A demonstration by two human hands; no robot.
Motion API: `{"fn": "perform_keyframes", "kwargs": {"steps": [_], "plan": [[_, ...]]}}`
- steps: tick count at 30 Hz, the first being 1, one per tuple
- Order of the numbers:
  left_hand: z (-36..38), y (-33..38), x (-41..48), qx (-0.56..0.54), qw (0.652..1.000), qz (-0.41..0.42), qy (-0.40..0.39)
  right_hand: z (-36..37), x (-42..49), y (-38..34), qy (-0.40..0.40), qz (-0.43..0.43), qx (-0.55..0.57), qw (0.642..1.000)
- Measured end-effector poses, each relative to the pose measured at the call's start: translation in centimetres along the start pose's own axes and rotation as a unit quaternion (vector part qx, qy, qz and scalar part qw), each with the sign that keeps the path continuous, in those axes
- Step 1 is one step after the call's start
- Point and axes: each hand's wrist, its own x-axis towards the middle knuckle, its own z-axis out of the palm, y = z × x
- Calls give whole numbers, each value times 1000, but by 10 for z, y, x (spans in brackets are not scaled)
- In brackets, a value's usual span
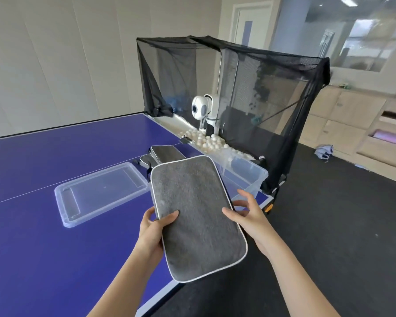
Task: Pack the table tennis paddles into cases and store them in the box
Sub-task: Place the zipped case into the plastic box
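A: Where's the case (197, 216)?
B: Left hand (153, 229) pinches its left edge; right hand (245, 216) lies spread, thumb on the right edge. Long axis runs near-to-far.
A: The clear box (256, 179)?
B: Just beyond, far right, nearer the right hand.

Left hand (154, 228) pinches case (192, 202); right hand (249, 216) fingers (244, 195) spread
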Motion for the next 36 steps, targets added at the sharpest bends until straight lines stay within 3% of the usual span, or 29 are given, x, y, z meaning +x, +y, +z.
{"fn": "perform_keyframes", "kwargs": {"steps": [3,8,11,15,21,23,26,29,32,36], "plan": [[19,0,39,-60,997,7,38,-14,23,13,4,31,73,997],[71,-4,114,-155,986,29,63,-9,87,16,-43,63,274,959],[111,-8,154,-193,978,28,73,-6,136,4,5,58,314,948],[151,-10,196,-196,977,31,72,-33,193,-9,42,51,299,952],[176,-19,231,-120,992,3,47,-83,262,-19,24,77,270,960],[176,-22,239,-123,991,0,59,-101,288,-17,0,88,254,963],[161,-25,252,-137,980,29,140,-129,329,-16,-43,112,207,971],[148,-27,263,-24,977,62,203,-153,371,-12,-101,128,150,975],[160,-27,277,103,977,7,188,-163,409,-9,-178,148,113,966],[180,-45,292,118,965,-38,230,-162,451,4,-263,160,73,949]]}}
